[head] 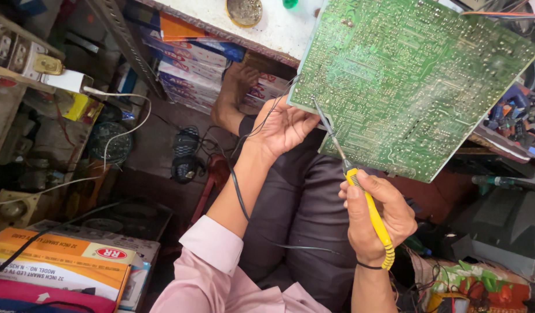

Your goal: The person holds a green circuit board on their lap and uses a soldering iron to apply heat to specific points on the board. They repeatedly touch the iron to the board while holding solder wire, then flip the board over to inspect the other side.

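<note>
Green laminate circuit board (412, 81), matt, rough with dull metal solder points. Soldering iron (366, 203): glossy yellow plastic handle, ribbed at 5 o'clock end, thin grey metal shaft toward 11 o'clock. Smooth pink cloth sleeve (212, 261). Glossy printed cardboard box (59, 261) at 8 o'clock.

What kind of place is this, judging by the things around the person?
Probably a small electronics repair workshop: a large green circuit board held solder-side up, a yellow-handled soldering iron in the right hand, and stacked product boxes.

Electronics repair workshop: circuit board (412, 81), soldering iron (366, 203), stacked boxes (192, 64).
</note>
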Motion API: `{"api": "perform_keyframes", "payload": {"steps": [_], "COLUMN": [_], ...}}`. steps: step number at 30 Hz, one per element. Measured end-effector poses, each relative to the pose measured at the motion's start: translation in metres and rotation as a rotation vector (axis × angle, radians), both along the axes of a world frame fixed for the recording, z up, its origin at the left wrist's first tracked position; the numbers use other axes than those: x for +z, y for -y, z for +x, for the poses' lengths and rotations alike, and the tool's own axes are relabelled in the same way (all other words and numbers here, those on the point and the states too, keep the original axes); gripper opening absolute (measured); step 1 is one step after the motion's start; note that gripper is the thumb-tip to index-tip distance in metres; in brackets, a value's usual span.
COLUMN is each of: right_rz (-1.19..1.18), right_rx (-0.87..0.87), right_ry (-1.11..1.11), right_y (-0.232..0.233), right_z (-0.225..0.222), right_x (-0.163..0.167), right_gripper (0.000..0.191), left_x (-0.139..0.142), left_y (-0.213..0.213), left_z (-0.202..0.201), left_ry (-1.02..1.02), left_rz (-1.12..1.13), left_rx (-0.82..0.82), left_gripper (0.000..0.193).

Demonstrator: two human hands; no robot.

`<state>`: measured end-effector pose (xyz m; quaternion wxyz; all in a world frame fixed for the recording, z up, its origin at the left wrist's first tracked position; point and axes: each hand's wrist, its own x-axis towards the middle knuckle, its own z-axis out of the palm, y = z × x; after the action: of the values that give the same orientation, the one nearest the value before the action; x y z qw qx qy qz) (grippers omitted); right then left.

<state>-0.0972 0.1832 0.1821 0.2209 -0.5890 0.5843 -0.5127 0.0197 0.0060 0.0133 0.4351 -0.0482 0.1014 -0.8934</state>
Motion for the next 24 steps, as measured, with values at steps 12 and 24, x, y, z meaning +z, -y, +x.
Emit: {"api": "perform_keyframes", "payload": {"steps": [12,24], "right_rz": [0.003,0.012], "right_rx": [-0.005,-0.017], "right_ry": [0.037,0.043], "right_y": [-0.001,0.0], "right_z": [0.0,0.003], "right_x": [-0.006,-0.009], "right_gripper": [0.024,0.023], "left_x": [0.008,0.011], "left_y": [0.001,0.004], "left_z": [0.002,-0.003], "left_ry": [-0.021,-0.07], "left_rz": [-0.003,0.098], "left_rx": [0.018,-0.014], "left_gripper": [0.031,0.023]}}
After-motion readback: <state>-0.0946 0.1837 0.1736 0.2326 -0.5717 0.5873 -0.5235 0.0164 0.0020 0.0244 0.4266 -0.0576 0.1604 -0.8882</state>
